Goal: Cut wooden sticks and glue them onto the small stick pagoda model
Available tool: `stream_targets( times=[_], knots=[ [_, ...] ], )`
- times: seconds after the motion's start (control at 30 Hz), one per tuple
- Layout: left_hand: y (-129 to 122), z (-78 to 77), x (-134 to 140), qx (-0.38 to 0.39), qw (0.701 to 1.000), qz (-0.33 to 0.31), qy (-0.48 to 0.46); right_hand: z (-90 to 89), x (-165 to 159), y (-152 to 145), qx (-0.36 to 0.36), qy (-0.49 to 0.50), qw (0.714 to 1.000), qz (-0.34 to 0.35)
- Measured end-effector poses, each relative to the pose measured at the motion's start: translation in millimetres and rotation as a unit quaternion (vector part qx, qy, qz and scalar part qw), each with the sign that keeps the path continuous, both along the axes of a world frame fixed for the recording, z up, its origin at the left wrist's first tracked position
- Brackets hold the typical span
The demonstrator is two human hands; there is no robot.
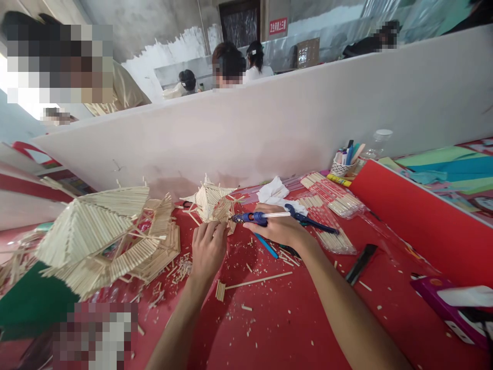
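Observation:
My right hand [283,228] is closed around a blue hot glue gun [250,218] with a clear glue stick in its back. The gun's nozzle points left, close to a small pavilion model [208,198] built of pale wooden sticks. My left hand [210,244] has its fingers curled on the near side of this model; the fingertips are partly hidden. Below the hands, a short block of joined sticks [220,291] lies by a single long stick [259,280]. A blue pen-like stick [266,245] lies under my right hand.
A larger stick pavilion [96,226] stands at the left. Bagged sticks [331,221], a dark blue-handled tool [311,221], white tissue [273,190] and a dark flat strip [361,263] lie to the right. A pen cup [342,165] stands by the white partition [246,128]. Wood scraps litter the red table [277,324].

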State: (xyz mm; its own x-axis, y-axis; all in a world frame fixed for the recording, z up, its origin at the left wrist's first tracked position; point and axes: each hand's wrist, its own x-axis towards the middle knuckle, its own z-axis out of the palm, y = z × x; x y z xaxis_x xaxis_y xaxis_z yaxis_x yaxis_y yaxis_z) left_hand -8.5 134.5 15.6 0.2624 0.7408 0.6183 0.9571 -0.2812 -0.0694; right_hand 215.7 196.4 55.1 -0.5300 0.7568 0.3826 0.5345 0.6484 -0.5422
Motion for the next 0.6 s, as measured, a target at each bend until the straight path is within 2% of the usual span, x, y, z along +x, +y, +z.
stream_targets(
  times=[0.6],
  knots=[
    [2.6, 0.3, -6.6, 0.068, 0.997, -0.027, 0.018, 0.7, -0.2, -0.1, -0.011, 0.001, 1.0, -0.009]
  ],
)
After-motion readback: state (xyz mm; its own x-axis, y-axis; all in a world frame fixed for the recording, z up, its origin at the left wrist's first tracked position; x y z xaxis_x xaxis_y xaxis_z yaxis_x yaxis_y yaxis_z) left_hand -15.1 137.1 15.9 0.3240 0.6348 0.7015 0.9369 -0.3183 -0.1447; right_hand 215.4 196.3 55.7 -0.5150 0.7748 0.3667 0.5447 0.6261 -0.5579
